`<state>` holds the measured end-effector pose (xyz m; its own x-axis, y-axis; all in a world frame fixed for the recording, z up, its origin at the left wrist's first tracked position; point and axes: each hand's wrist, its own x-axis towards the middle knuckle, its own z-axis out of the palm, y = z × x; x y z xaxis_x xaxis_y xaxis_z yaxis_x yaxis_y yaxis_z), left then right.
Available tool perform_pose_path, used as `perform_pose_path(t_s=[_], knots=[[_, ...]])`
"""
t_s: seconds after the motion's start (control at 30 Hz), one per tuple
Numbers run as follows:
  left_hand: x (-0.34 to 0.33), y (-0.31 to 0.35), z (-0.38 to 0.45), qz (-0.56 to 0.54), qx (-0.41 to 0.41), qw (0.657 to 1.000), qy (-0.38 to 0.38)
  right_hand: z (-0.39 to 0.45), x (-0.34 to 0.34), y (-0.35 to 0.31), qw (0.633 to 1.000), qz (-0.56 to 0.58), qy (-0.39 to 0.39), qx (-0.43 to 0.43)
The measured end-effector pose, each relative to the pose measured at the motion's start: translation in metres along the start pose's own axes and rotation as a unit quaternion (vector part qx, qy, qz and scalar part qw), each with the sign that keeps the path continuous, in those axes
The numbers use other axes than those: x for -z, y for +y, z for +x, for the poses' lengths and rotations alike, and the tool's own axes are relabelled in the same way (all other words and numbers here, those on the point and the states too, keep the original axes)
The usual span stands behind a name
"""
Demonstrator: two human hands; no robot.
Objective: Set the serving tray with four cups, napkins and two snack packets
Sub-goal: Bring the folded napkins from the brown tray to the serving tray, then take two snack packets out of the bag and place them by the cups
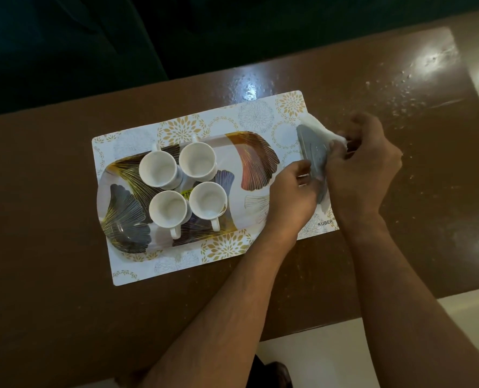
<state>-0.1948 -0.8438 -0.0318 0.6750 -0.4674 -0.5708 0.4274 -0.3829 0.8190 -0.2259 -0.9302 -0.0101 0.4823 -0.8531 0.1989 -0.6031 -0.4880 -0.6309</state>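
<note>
A leaf-patterned serving tray (255, 155) lies on a white and gold placemat (182, 127). Several white cups (157, 169) stand upright together on the tray's left half. To the right of the tray, on the mat's right end, stands a grey napkin holder (312, 152) with white napkins (314, 121) in it. My left hand (294, 189) rests against the holder's near side, steadying it. My right hand (364, 161) pinches a white napkin at the holder's far side. No snack packets are in view.
The brown glossy table (64, 219) has scattered white crumbs at its right end. A dark sofa or seat (92, 37) lies beyond the table's far edge. Pale floor tiles (330, 359) show below the near edge.
</note>
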Motion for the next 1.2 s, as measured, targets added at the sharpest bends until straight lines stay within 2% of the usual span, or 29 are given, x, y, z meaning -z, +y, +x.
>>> perform_pose_path(t_s=[0.27,0.43,0.53,0.63,0.77,1.03,1.2], knots=[[0.002,0.004,-0.001,0.026,-0.009,1.000,-0.001,0.000,0.003,-0.004,1.000,-0.025,-0.010,0.016],[0.018,0.015,-0.013,0.100,-0.090,0.991,0.027,-0.008,0.004,-0.009,0.994,-0.080,0.007,0.068],[0.041,0.021,-0.026,0.212,-0.177,0.959,0.061,-0.018,0.003,-0.018,0.987,-0.100,0.018,0.122],[0.072,0.022,-0.036,0.337,-0.245,0.903,0.107,-0.032,-0.002,-0.032,0.980,-0.104,0.016,0.167],[0.124,0.013,-0.047,0.442,-0.264,0.842,0.161,-0.059,-0.016,-0.059,0.975,-0.112,-0.023,0.190],[0.267,-0.026,-0.089,0.524,-0.245,0.782,0.231,-0.144,-0.063,-0.138,0.946,-0.126,-0.120,0.274],[0.363,-0.057,-0.125,0.526,-0.196,0.784,0.265,-0.209,-0.097,-0.204,0.928,-0.119,-0.171,0.310]])
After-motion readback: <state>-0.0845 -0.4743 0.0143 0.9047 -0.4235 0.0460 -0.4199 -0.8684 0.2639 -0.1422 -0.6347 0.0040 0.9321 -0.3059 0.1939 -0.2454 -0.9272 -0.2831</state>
